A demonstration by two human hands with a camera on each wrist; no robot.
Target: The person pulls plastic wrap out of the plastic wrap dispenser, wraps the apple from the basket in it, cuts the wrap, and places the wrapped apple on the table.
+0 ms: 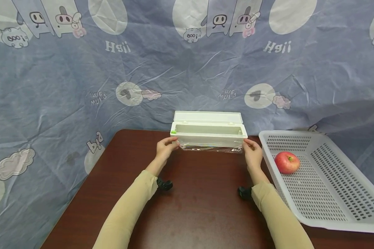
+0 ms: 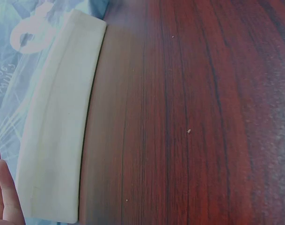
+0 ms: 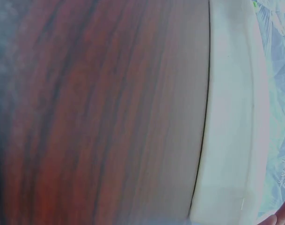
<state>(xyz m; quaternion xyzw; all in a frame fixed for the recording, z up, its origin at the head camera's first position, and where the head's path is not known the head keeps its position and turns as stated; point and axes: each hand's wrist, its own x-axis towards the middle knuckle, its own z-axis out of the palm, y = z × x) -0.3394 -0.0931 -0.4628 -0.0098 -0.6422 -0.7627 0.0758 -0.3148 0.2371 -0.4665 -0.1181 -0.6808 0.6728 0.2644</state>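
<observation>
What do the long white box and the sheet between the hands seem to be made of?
White box: probably rigid plastic with a smooth, low-sheen finish, judging by its even, moulded-looking walls. Clear sheet: likely thin, glossy plastic film, being see-through with bright glints along its lower edge.

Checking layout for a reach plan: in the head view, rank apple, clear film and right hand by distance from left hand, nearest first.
From the left hand:
1. Clear film: left end at its fingertips.
2. Right hand: at the film's right end.
3. Apple: farther right, inside the basket.
</observation>
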